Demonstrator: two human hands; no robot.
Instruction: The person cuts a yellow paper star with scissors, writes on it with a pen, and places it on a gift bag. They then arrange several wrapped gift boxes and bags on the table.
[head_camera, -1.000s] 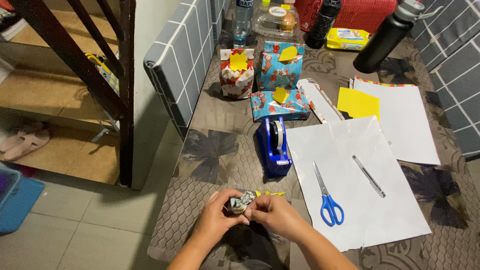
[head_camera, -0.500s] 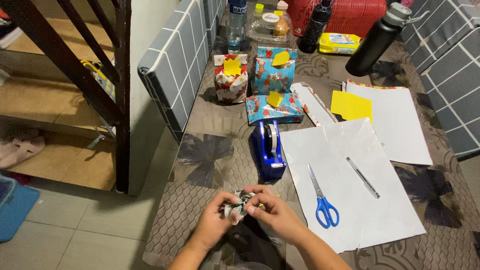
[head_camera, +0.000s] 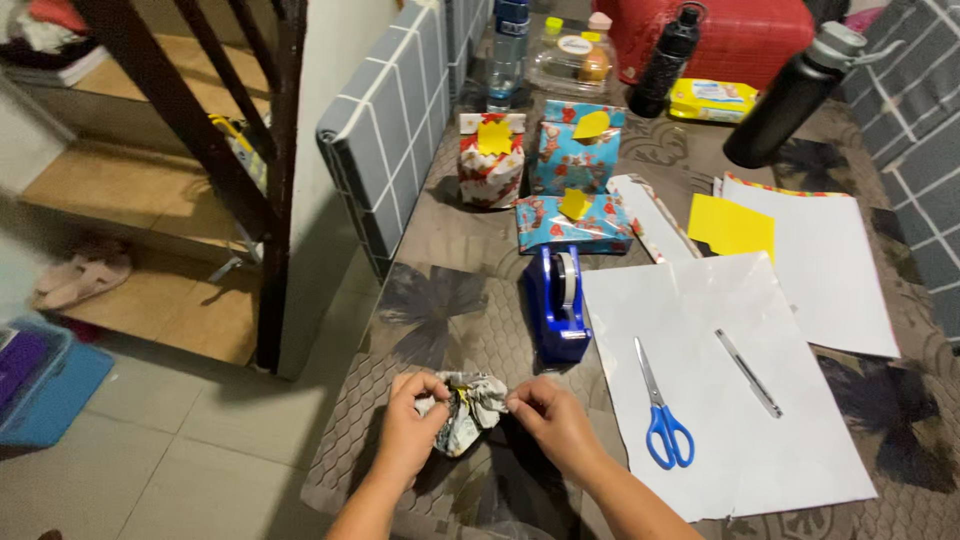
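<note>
My left hand (head_camera: 408, 430) and my right hand (head_camera: 553, 420) both grip a crumpled wad of patterned paper (head_camera: 468, 410), pulling it from either side above the near edge of the table (head_camera: 440, 300). The wad is white and grey with bits of yellow showing. A blue tape dispenser (head_camera: 557, 305) stands just beyond my hands. Blue-handled scissors (head_camera: 660, 408) and a slim metal cutter (head_camera: 749, 372) lie on a large white sheet (head_camera: 720, 330) to the right of my right hand.
Three wrapped gifts with yellow tags (head_camera: 577, 150) stand at the table's far side, beside a paper roll (head_camera: 650, 215), yellow paper (head_camera: 731, 225) and another sheet (head_camera: 830, 260). Bottles (head_camera: 790, 95), a red basket (head_camera: 740, 35) sit behind. A tiled bench back (head_camera: 390, 120) and stairs (head_camera: 180, 120) lie left.
My hands have drawn apart, stretching the wad open between them. The camera view has shifted slightly, so the table appears further right.
</note>
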